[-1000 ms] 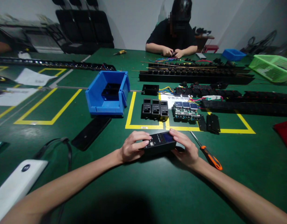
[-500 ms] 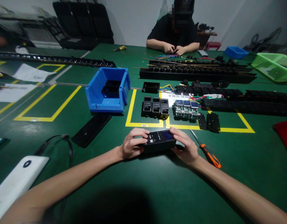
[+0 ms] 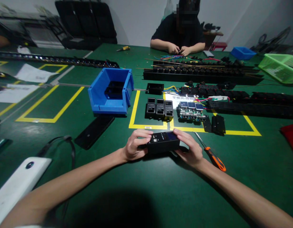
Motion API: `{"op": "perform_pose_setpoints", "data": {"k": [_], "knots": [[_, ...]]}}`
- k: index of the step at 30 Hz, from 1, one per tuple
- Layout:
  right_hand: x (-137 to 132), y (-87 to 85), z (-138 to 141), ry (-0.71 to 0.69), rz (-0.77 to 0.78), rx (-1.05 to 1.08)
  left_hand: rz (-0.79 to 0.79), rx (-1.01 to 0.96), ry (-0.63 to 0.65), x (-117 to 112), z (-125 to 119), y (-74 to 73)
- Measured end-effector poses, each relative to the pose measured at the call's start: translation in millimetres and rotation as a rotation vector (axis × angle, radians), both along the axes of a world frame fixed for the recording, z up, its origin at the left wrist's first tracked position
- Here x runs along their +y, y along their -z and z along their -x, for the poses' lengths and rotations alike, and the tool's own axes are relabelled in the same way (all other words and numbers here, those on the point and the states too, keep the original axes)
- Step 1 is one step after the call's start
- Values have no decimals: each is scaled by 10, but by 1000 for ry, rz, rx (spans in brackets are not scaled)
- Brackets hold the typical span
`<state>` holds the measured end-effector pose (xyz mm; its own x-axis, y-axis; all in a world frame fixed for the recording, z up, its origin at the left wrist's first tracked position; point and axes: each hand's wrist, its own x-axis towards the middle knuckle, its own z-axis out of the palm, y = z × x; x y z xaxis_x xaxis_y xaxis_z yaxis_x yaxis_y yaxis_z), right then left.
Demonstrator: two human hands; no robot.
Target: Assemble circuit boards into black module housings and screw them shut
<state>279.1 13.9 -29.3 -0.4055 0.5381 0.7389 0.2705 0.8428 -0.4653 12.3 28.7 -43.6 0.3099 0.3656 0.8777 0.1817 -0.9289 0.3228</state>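
Both my hands grip a small black module (image 3: pixel 163 142) with a blue display, held just above the green table (image 3: pixel 146 190). My left hand (image 3: pixel 134 145) curls round its left end, fingers on top. My right hand (image 3: pixel 190 148) wraps its right end, fingers over the top edge. An orange-handled screwdriver (image 3: pixel 211 155) lies just right of my right hand. Beyond the module, inside a yellow-taped box, stand three similar black modules (image 3: pixel 159 109) and a cluster of circuit boards with blue displays (image 3: pixel 191 111).
A blue bin (image 3: pixel 110 91) sits left of the yellow box, a flat black plate (image 3: pixel 94 131) in front of it. A white device (image 3: pixel 15 186) and black cable lie near left. Long black socket strips (image 3: pixel 201 74) cross the far table, where a person's hands work. Green basket (image 3: pixel 278 66) far right.
The module has tilted so its front face turns more toward me and its top shows less. Both hands keep their grip and have hardly shifted.
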Motion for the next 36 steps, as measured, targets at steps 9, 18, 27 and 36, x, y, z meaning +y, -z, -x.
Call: {"op": "perform_pose_setpoints", "data": {"k": [9, 18, 27, 36], "knots": [[9, -15, -25, 0, 39, -20, 97, -43, -42, -6, -5, -56], [7, 13, -27, 65, 139, -11, 309, -28, -133, 44, -19, -28], [16, 11, 36, 143, 408, 108, 890, 34, -119, 46, -97, -170], [89, 15, 49, 117, 695, 141, 1106, 123, 29, 26, -154, -236]]}}
